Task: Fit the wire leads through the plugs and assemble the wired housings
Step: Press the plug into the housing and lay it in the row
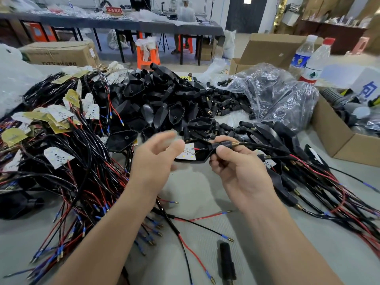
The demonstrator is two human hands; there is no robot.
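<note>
Black plug [218, 145]: pinched between thumb and forefinger of the right hand [236, 171], raised off the bench [195, 194], probably so the leads [197, 149] feed straight through.
Housing [200, 160]: appears joined to the plug, white board [188, 154] facing up, lying between both hands.
Left hand [156, 161]: fingers loosely spread, gripping nothing, just beside the housing; motion-blurred.
Spare plug [227, 262]: lies on the bench between the forearms, within easy reach for the next unit.

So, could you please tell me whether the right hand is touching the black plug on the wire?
Touching. The head view shows the right hand pinching the black plug between its thumb and fingers.
</note>
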